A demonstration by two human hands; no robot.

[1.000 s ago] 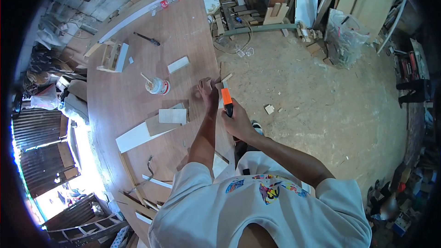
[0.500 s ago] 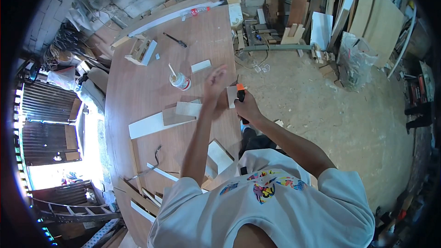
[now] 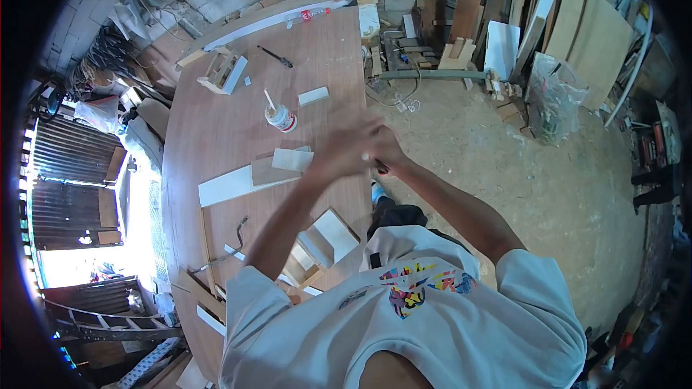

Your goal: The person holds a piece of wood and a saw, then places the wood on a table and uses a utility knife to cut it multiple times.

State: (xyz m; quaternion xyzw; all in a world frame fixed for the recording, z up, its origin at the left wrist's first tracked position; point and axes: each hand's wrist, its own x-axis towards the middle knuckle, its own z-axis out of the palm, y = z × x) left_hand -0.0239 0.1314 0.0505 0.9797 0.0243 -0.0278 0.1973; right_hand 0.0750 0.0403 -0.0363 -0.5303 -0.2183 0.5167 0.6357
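Note:
My left hand (image 3: 344, 150) is smeared by motion over the table's right edge, meeting or overlapping my right hand; its fingers cannot be made out. My right hand (image 3: 387, 150) is closed around a tool with an orange-and-black handle, now mostly hidden, its dark end (image 3: 380, 168) showing below the fist. Left of my left hand, a small pale board (image 3: 292, 159) lies across a longer white board (image 3: 225, 189). Beyond them stands an open white jar (image 3: 282, 119) with a stick in it. A small white wooden piece (image 3: 313, 96) lies farther back.
The brown table (image 3: 216, 130) also carries a small wooden assembly (image 3: 223, 73), a dark slim tool (image 3: 275, 56) and a plastic bottle (image 3: 315, 14). Joined boards (image 3: 333, 236) lie near my body. On the floor at right sits a clear plastic bag (image 3: 555, 97), with planks leaning behind.
My left hand has come down and right, toward my right hand. The orange part of the tool and the small block beside it have gone out of sight behind the hands.

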